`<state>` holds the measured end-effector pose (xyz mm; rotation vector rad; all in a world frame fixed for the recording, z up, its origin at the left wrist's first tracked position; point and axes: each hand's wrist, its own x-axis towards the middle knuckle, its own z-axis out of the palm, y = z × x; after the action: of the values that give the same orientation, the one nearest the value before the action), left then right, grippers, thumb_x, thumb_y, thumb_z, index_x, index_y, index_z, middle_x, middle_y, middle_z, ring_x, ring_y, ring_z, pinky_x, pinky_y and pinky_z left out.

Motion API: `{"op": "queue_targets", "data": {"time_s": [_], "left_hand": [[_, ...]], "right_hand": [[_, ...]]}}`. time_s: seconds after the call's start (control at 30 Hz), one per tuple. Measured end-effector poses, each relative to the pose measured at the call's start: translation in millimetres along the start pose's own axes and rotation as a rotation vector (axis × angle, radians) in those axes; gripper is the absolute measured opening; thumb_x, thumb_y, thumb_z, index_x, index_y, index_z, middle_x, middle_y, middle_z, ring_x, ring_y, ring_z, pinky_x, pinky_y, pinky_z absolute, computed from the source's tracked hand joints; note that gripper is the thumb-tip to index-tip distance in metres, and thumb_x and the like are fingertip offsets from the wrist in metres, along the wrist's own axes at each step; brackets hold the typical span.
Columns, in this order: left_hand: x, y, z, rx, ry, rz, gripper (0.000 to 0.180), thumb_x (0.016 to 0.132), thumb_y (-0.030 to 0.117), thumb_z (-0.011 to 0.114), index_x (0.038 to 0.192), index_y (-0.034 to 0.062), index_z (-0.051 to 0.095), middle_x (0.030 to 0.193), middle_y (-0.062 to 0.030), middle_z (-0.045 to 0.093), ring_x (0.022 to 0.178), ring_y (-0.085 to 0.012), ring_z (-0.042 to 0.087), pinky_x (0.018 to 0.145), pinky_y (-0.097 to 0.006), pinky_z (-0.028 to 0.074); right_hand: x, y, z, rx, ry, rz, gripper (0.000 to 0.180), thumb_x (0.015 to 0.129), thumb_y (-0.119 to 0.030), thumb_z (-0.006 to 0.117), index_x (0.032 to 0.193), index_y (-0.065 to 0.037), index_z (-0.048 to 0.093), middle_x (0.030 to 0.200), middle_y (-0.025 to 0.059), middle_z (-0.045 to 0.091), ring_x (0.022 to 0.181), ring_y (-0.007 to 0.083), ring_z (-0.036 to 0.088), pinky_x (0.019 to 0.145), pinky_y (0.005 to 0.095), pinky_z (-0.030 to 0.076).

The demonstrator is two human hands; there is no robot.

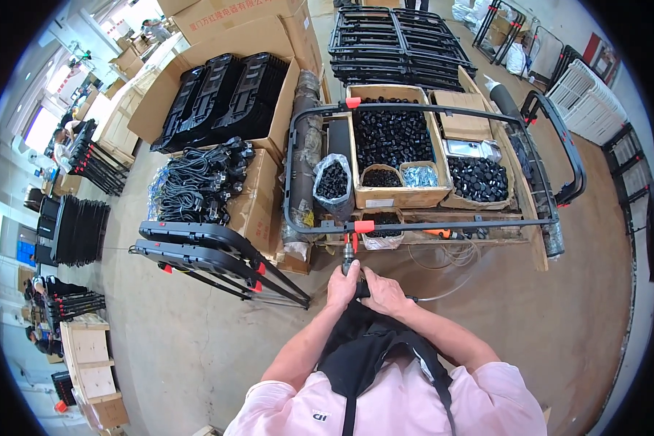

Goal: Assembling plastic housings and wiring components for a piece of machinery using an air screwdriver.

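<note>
A hand-held air screwdriver [349, 251] is in front of my chest, its grey nose pointing away from me at the near rail of a black tubular frame [443, 226]. My left hand [343, 288] is closed around the tool's body with the thumb along the top. My right hand [385, 293] grips its dark rear part from the right, fingers curled and partly hidden. The nose ends at red prongs just below a red clip [363, 226] on the rail; contact is hard to make out. A thin hose [450, 292] curves off right of my right hand.
Under the frame, boxes hold black caps [392, 134], small screws [420, 176] and round black knobs [478, 179]. Folded frames [196, 251] lean at the left beside bundled black cables [200, 185]. An orange tool [439, 233] lies on the pallet. Co-workers are far left.
</note>
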<state>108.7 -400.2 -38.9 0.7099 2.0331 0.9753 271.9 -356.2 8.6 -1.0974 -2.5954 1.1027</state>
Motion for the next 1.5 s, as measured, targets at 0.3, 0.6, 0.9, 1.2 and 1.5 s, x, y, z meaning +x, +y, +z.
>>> {"op": "queue_targets", "data": {"time_s": [0.3,0.6,0.9,1.2,1.5], "left_hand": [[1.4,3.6,-1.4,0.004,-0.025,-0.031,0.060,0.100,0.059,0.065,0.103,-0.0012,0.070,0.095,-0.0162,0.073,0.090,-0.0277,0.068,0.083,-0.043,0.053],[-8.2,-6.3,-3.8,-0.023,-0.034,-0.046,0.057,0.102,0.055,0.066,0.110,-0.0011,0.071,0.096,-0.0116,0.073,0.090,-0.0210,0.065,0.083,-0.040,0.053],[-25.5,0.3,-2.4,-0.059,-0.030,-0.046,0.057,0.103,0.055,0.065,0.110,-0.0009,0.070,0.097,-0.0119,0.072,0.089,-0.0213,0.064,0.084,-0.041,0.052],[-40.7,-0.6,21.9,-0.056,-0.098,-0.030,0.059,0.101,0.056,0.066,0.104,-0.0021,0.070,0.093,-0.0154,0.074,0.088,-0.0259,0.069,0.084,-0.043,0.054],[-32.0,-2.3,31.7,-0.110,-0.074,-0.004,0.056,0.103,0.053,0.066,0.105,-0.0022,0.070,0.094,-0.0179,0.074,0.088,-0.0283,0.070,0.084,-0.043,0.054]], "right_hand": [[0.0,-5.8,0.5,-0.067,0.061,-0.101,0.049,0.080,-0.021,0.082,0.118,-0.004,0.057,0.116,0.0183,0.059,0.110,0.0403,0.065,0.094,0.0524,0.055],[-7.1,-5.9,8.5,-0.029,0.053,-0.098,0.047,0.078,-0.020,0.081,0.116,-0.004,0.057,0.116,0.0180,0.057,0.111,0.0412,0.065,0.091,0.0529,0.055],[-19.1,-4.1,7.4,-0.031,0.056,-0.112,0.049,0.078,-0.024,0.083,0.114,-0.004,0.057,0.115,0.0183,0.057,0.109,0.0409,0.065,0.089,0.0529,0.055],[-46.7,13.8,0.2,-0.040,0.058,-0.024,0.070,0.075,-0.024,0.084,0.135,-0.002,0.054,0.114,0.0211,0.065,0.107,0.0420,0.068,0.093,0.0507,0.056],[-42.4,16.8,-10.9,-0.036,0.142,-0.058,0.072,0.075,-0.022,0.083,0.135,0.001,0.052,0.108,0.0226,0.069,0.102,0.0420,0.070,0.089,0.0499,0.057]]}}
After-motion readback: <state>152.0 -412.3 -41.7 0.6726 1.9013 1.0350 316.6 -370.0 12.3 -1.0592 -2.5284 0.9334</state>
